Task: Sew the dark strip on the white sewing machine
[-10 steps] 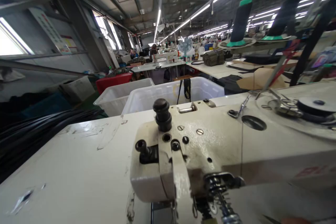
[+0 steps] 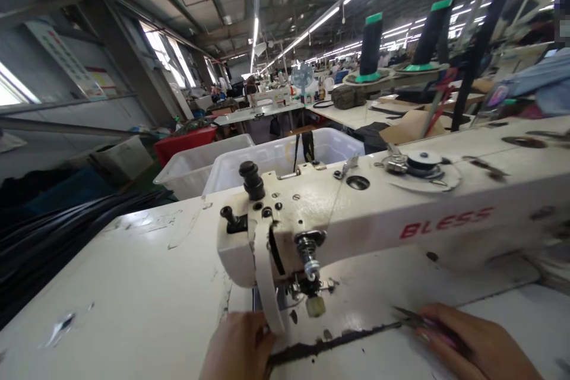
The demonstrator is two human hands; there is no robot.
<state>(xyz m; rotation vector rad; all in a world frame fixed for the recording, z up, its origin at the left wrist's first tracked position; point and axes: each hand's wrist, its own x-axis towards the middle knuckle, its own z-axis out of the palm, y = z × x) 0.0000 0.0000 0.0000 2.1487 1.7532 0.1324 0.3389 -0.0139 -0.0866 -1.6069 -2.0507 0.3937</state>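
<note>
Black webbing, a narrow strap (image 2: 338, 339), lies flat on the table (image 2: 133, 285) and runs from the left hand (image 2: 238, 347) across to the right hand (image 2: 472, 341), passing just in front of the needle area of the sewing machine (image 2: 356, 219). Left fingers (image 2: 262, 338) press down on the strap's near end beside the machine's head; they lie flat on it rather than pinching, so whether they grip it I cannot tell. Right fingers (image 2: 434, 323) are closed together on the strap's far end, seemingly with a thin dark tool, perhaps snips, though blur hides it.

As I judge it, the work stands at positioning: the strap is stretched between both hands and lined up near the presser foot, not yet under stitching. A next move would call for keeping the strap taut and straight, sliding it squarely beneath the foot, with the left fingers well clear of the needle.

Farther out, two dark thread cones (image 2: 370, 44) stand on a stand behind the machine, white plastic bins (image 2: 267, 160) sit beyond the table, and a bundle of black straps (image 2: 53, 231) lies at the left.
</note>
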